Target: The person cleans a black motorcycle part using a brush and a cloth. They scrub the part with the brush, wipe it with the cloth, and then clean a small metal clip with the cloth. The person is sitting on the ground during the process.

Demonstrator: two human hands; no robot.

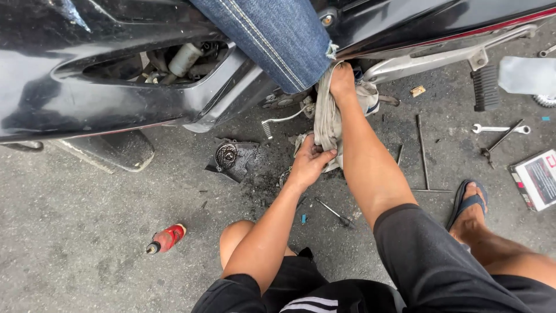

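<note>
Clearly the work in hand is wiping or padding the lower engine side of the black motorbike (87, 87) with a grey rag (328, 119), seen from the head camera looking down past the person's knees. The right hand (343, 80) is pushed up under the bike's body, its grip closed on the top of the rag and pressing it against the metal (the fingertips are hidden, so how tightly cannot be told). The left hand (310, 164) has its grip pinched on the rag's lower end, thumb and fingers pressed together over the cloth, just above the oily patch on the floor (87, 232). A round engine cover (227, 155) lies near it. Judging from this, the next move calls for steady pull from below while the upper hand rubs.
</note>
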